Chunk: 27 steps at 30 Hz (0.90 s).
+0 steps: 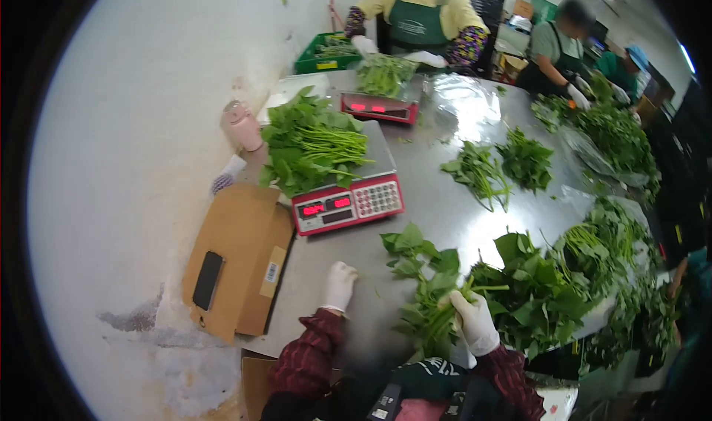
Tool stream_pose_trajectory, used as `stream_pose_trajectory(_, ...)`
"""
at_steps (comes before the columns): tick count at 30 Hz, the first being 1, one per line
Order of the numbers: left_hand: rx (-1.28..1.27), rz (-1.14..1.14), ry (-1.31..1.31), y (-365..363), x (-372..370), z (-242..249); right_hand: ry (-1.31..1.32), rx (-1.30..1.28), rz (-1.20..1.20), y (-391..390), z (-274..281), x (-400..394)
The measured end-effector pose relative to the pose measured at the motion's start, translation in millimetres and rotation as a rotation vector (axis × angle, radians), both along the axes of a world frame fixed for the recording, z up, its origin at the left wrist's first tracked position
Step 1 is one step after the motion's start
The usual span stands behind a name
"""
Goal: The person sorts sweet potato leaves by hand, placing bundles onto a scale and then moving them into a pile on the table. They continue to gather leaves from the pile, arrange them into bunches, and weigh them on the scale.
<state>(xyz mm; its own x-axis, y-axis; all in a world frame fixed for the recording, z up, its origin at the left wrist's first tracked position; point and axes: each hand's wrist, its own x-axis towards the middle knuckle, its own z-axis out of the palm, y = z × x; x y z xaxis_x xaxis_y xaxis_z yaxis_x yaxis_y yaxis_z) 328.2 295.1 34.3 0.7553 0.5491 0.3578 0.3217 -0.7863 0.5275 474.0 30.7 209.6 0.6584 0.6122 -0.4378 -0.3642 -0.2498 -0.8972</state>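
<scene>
My right hand (475, 321), in a white glove, is closed around the stems of a leafy green bunch (426, 295) near the table's front edge. To the left, my left hand (340, 286), also gloved, rests near the metal table (371, 280) with its fingers curled; whether anything small is in them is hidden. Beyond it stands a red digital scale (348, 204) with a large bunch of greens (311, 143) on its plate. A big pile of greens (534, 287) lies just right of my right hand.
A cardboard box (241, 250) with a black phone-like object (208, 280) is at left, near a pink bottle (243, 127). Two small bunches (480, 170) lie mid-table. Across stand a second scale (378, 108), a green crate (326, 54) and co-workers (419, 24). More greens (615, 139) lie right.
</scene>
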Motion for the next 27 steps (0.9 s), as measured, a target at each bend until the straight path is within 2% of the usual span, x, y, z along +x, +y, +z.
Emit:
stream_pose_trajectory(1, -0.009, -0.031, -0.002, -3, 4, 2, -0.004, 0.002, 0.0, -1, 1, 2)
stream_pose_trajectory(3, -0.827, 0.083, -0.311, -19, 6, 54, 0.021, 0.054, 0.004, -2, -1, 5)
stream_pose_trajectory(4, -0.831, 0.064, -0.301, -31, 7, 84, 0.018, 0.063, 0.023, -3, -4, 6)
stream_pose_trajectory(6, -1.14, -0.027, -0.28, -61, 11, 131, 0.009, 0.093, 0.042, -2, -12, 7)
stream_pose_trajectory(8, -1.195, -0.19, -0.282, -93, 22, 132, -0.027, 0.116, 0.091, 4, -10, 4)
stream_pose_trajectory(10, -0.839, -0.386, -0.259, -117, 35, 110, 0.012, 0.113, 0.118, 6, -18, 2)
stream_pose_trajectory(11, -0.948, -0.379, -0.182, -130, 36, 118, -0.011, 0.142, 0.073, 9, -21, -1)
stream_pose_trajectory(14, -1.23, -0.391, -0.265, -141, 39, 98, -0.061, 0.166, 0.021, 8, -26, -1)
stream_pose_trajectory(18, -1.356, -0.405, -0.108, -135, 35, 86, -0.027, 0.021, -0.107, 9, -42, 1)
stream_pose_trajectory(20, -1.443, -0.457, -0.028, -132, 36, 92, -0.191, 0.032, -0.276, 11, -52, 9)
stream_pose_trajectory(21, -1.434, -0.465, -0.044, -134, 36, 92, -0.144, 0.042, -0.281, 6, -41, 14)
stream_pose_trajectory(22, -1.436, -0.473, -0.039, -136, 35, 95, -0.24, 0.041, -0.249, 2, -51, 24)
stream_pose_trajectory(24, -1.306, -0.506, 0.152, -139, 30, 105, -0.28, -0.04, -0.086, -2, -24, 37)
stream_pose_trajectory(26, -1.253, -0.499, 0.118, -141, 30, 95, -1.111, 0.151, -0.086, -7, -43, 85)
stream_pose_trajectory(27, -1.299, -0.451, 0.138, -137, 28, 95, -0.771, 0.211, -0.282, -14, -10, 101)
